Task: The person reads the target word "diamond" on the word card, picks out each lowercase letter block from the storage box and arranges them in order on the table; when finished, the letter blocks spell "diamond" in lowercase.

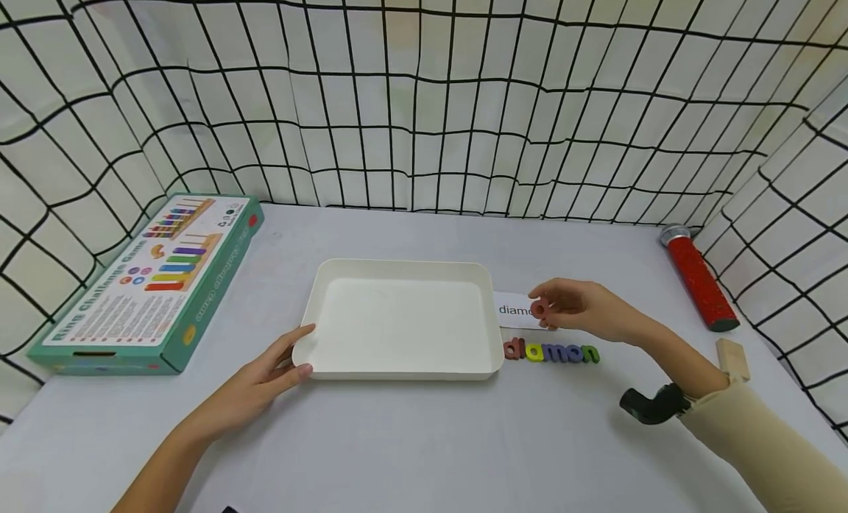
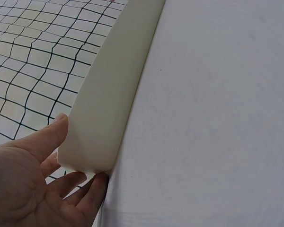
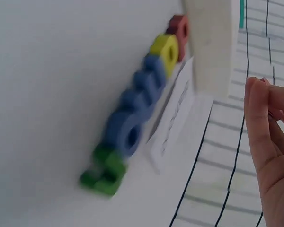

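A white tray lies on the table. My left hand grips its left end, the thumb on the near corner and the fingers along the side; the left wrist view shows the fingertips against the tray wall. My right hand pinches a small red letter just over a white word card, covering the card's right part. In front of the card, coloured letters stand in a row reading "diamon", from red through yellow and blue to a green n.
A green ring game box lies at the left. At the right are a red microphone-like cylinder and a wooden block. A black curved piece sits at the right wrist. Black netting surrounds the table's back and sides.
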`<state>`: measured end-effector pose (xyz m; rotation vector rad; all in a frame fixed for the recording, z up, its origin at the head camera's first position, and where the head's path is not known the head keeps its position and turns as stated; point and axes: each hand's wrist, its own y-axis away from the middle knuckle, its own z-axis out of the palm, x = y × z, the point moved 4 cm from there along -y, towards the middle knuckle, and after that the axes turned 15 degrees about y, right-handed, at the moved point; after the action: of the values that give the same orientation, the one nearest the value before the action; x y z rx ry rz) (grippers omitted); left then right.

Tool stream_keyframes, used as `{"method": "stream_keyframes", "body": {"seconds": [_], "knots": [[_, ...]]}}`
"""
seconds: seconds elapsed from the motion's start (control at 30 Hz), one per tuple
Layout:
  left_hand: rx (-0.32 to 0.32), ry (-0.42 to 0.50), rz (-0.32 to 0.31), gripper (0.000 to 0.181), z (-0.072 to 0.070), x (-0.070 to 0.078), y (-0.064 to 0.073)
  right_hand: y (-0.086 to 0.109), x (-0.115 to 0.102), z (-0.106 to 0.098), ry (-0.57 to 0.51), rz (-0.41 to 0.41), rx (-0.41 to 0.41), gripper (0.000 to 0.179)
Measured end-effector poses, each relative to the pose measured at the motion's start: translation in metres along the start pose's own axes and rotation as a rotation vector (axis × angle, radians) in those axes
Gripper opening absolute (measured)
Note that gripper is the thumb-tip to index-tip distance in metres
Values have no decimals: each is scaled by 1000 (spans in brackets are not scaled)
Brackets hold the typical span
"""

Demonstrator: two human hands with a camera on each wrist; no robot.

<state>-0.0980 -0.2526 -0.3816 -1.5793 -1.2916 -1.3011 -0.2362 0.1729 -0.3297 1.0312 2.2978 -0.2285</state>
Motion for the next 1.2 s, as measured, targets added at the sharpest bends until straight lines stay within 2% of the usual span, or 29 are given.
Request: {"method": "stream_keyframes", "body": {"seconds": [0.2, 0.37, 0.53, 0.8, 1.1, 1.2], "knots": [[-9, 2, -7, 60, 1, 1, -2, 39, 32, -7, 131, 98, 16, 40], [-4, -1, -9, 60, 0, 0, -1, 64, 50, -10, 182, 102, 45, 38], [-5, 6, -21, 60, -1, 0, -1, 80, 65, -9, 230, 97, 47, 39], [-7, 6, -26, 59, -1, 0, 0, 86, 78, -4, 262, 73, 30, 35], [-4, 11, -27, 59, 0, 0, 0, 84, 75, -2, 373, 43, 71, 31], [-3, 8, -23, 59, 0, 0, 0, 83, 75, -1, 403, 61, 69, 31]]}}
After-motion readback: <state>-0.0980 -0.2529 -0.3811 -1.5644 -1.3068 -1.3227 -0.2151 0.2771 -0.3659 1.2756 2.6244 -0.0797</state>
